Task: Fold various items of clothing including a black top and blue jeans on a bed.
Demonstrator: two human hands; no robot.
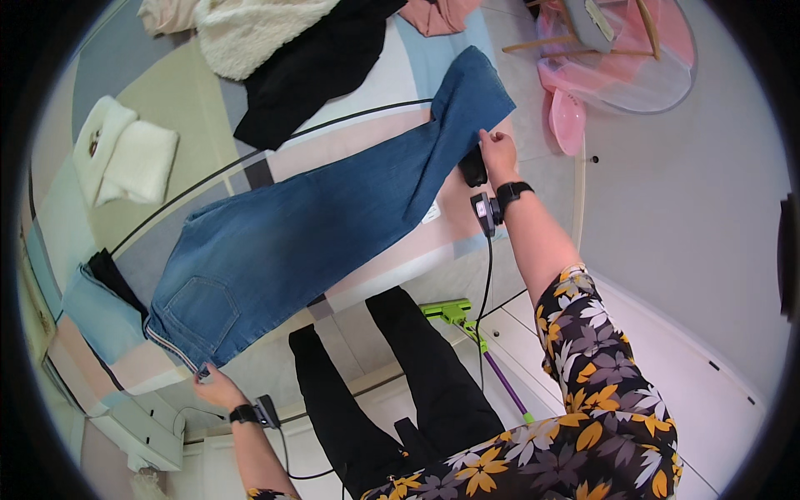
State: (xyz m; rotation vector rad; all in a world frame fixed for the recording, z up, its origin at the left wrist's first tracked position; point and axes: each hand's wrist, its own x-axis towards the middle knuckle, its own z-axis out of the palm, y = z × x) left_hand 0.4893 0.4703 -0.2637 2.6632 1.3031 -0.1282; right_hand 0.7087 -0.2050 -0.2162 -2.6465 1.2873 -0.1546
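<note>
A pair of blue jeans (312,206) lies stretched across a patterned bed cover, folded lengthwise with one back pocket facing up. Its waistband points to the lower left, and the leg hems lie at the upper right. My left hand (220,389) pinches the corner of the waistband at the bed's near edge. At the other end, my right hand (499,153) has its fingertips at the edge of the leg near the hem; the fingers look closed on the denim. A black object (473,167) lies beside that hand, partly covered. A white tag or card (431,213) shows beneath the leg's edge.
Folded white knitwear (134,156) rests on the bed cover (187,81). Black clothing (312,75) and a cream fleece garment (250,31) lie at the far side. A green mop head (447,309), a pink basin (567,122) and a chair (587,31) stand on the floor side. Cables hang from both wrist devices.
</note>
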